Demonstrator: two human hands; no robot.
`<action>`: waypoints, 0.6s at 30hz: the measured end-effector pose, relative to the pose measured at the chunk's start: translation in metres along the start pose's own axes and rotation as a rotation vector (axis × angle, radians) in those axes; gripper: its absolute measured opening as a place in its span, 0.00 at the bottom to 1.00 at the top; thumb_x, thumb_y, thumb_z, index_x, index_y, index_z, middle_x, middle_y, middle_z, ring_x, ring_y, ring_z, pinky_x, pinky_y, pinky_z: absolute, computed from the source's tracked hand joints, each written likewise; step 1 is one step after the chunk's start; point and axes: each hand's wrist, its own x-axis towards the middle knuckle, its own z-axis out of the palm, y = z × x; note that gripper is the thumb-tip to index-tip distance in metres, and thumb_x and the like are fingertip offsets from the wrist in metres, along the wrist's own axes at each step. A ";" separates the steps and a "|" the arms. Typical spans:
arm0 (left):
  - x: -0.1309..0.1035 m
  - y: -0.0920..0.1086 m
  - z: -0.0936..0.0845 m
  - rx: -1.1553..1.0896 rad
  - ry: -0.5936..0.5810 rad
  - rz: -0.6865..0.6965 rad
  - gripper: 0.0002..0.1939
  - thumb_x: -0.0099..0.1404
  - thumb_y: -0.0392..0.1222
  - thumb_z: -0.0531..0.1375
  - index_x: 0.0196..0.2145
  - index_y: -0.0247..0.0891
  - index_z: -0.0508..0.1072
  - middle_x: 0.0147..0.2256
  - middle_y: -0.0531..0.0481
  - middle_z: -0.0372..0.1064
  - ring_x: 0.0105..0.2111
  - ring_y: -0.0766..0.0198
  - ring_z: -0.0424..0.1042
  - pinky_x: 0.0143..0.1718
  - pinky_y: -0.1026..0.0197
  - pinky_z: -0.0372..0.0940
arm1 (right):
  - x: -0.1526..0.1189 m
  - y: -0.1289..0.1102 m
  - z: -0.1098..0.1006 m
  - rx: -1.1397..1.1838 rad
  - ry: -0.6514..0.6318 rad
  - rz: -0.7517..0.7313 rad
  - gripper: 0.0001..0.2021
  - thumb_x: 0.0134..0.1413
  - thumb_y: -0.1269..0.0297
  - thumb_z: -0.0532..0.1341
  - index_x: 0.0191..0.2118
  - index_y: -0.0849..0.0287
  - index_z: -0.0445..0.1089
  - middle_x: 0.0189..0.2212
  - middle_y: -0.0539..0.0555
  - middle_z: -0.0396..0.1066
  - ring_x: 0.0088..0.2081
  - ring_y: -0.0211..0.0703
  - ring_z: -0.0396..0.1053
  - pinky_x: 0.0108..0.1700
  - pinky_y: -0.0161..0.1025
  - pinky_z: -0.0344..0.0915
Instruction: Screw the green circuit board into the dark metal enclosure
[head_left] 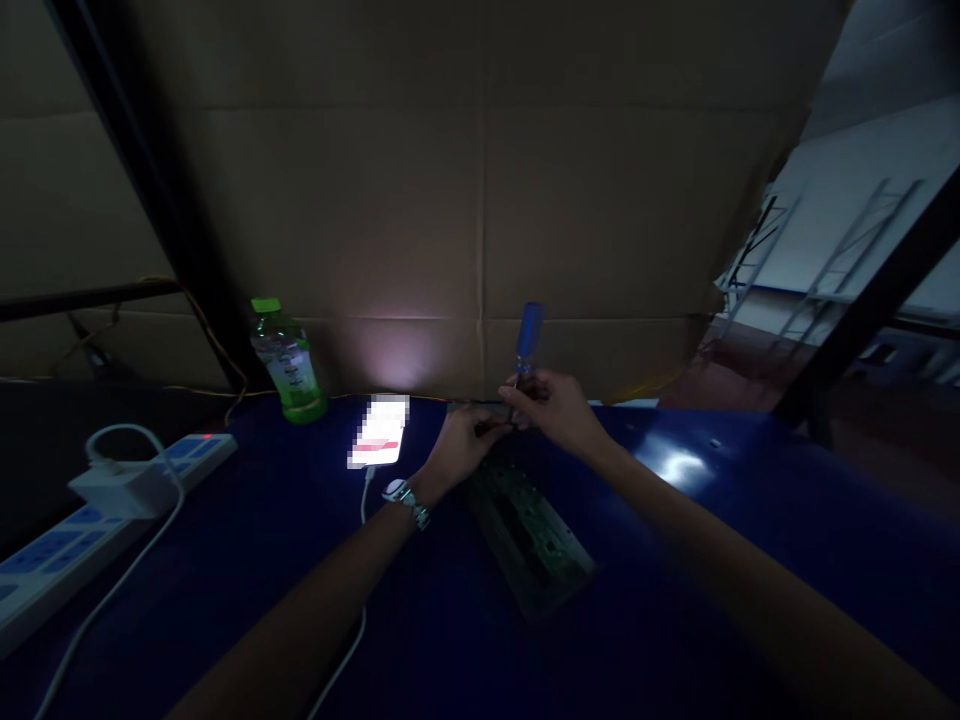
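Observation:
A screwdriver with a blue handle (529, 331) stands nearly upright, its shaft pointing down. The fingers of my right hand (553, 402) are closed around its lower part. My left hand (463, 445), with a metal watch on the wrist, has its fingers pressed together near the screwdriver's tip, at the far end of a green circuit board (532, 530). What these fingers grip is too small and dark to make out. The board lies at a slant on the blue table (420, 620), its near end toward the lower right.
A lit phone (381, 430) with a white cable lies left of my hands. Behind it stands a green-capped bottle (289, 365). A white power strip (199, 450) with a plugged-in adapter is at the left. A brown sheet rises behind the table.

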 end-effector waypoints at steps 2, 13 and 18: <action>-0.001 0.001 0.002 0.010 0.012 -0.017 0.06 0.62 0.38 0.61 0.31 0.37 0.78 0.32 0.49 0.76 0.33 0.61 0.71 0.38 0.60 0.63 | 0.001 0.003 0.002 0.026 0.062 0.032 0.15 0.48 0.52 0.67 0.27 0.59 0.68 0.22 0.52 0.72 0.23 0.42 0.72 0.25 0.40 0.72; 0.002 0.000 -0.003 -0.047 -0.095 0.040 0.08 0.65 0.36 0.58 0.34 0.36 0.78 0.33 0.50 0.76 0.34 0.62 0.72 0.38 0.61 0.63 | 0.001 -0.002 -0.002 -0.003 -0.096 -0.007 0.15 0.54 0.52 0.62 0.33 0.61 0.73 0.23 0.52 0.73 0.24 0.40 0.73 0.28 0.38 0.72; -0.001 0.000 0.001 0.002 0.047 -0.021 0.06 0.61 0.38 0.62 0.27 0.35 0.76 0.27 0.51 0.73 0.28 0.63 0.68 0.33 0.62 0.61 | -0.002 0.002 0.004 -0.028 0.036 -0.004 0.14 0.52 0.54 0.65 0.28 0.60 0.69 0.21 0.52 0.71 0.23 0.41 0.72 0.27 0.39 0.71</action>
